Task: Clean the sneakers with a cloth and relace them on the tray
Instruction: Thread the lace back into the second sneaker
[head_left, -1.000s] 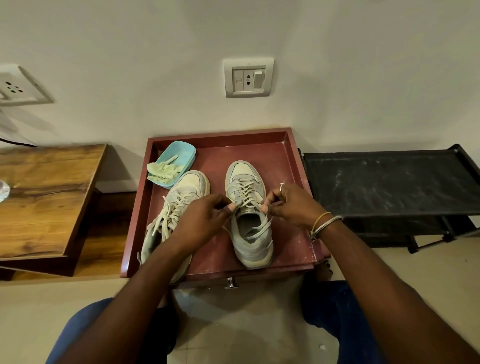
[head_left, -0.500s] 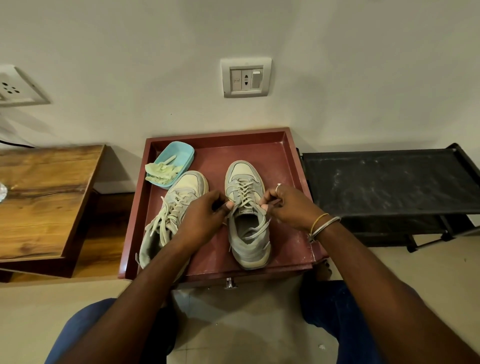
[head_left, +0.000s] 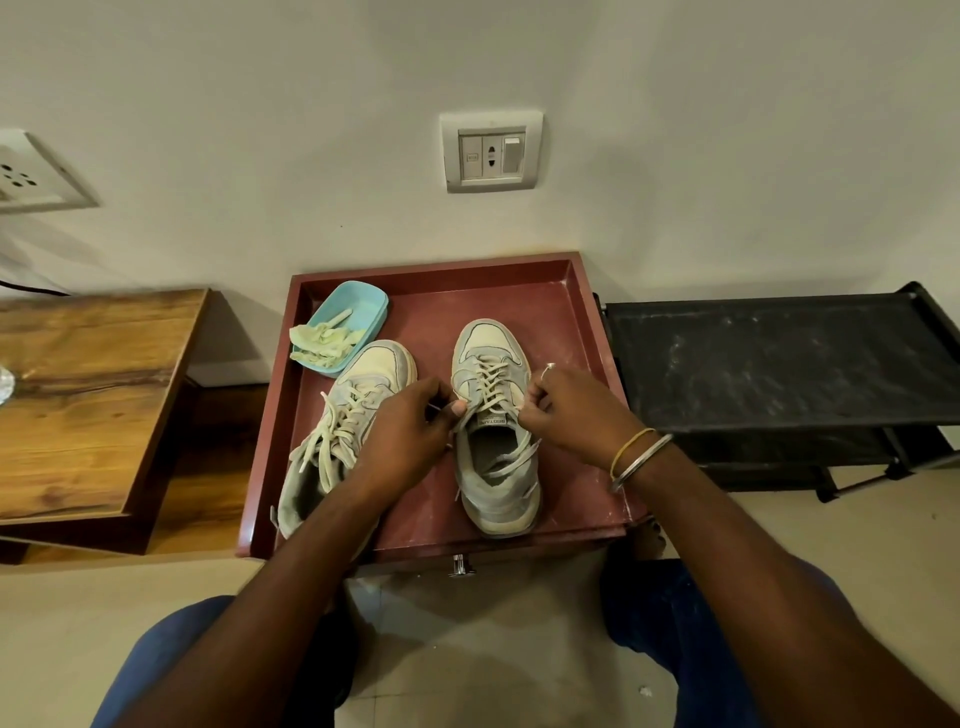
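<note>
You have a red tray (head_left: 441, 312) in front of you, and both shoes sit on it. The right sneaker (head_left: 498, 499) stands in the middle of the tray, with its toe to the far edge and its heel by the near edge. The left sneaker (head_left: 374, 364) lies by the left edge, with its heel near the near left corner, partly under your arm.

Your left hand (head_left: 405, 431) is curled and pinches the lace (head_left: 488, 379) on the left side of the right sneaker, up by the tongue. Your right hand (head_left: 571, 410) is curled too and pinches the lace on the other side.

A blue dish (head_left: 363, 304) sits in the far left corner of the tray. The cloth (head_left: 322, 340) lies half in the dish and hangs over its rim, just beside the toe of the left sneaker. No hand touches it. The lace on the right sneaker makes neat crosses from the toe up to the tongue. A loose end lies across the shoe's opening.

I think the wiping is done, since the cloth rests in the dish, but I cannot tell how clean the shoes are. The lacing looks almost done as well. The left sneaker has its lace in, but it is loose and not tied. What is left, I think, is to pull the right lace snug, tie it, and then tidy the left one.
</note>
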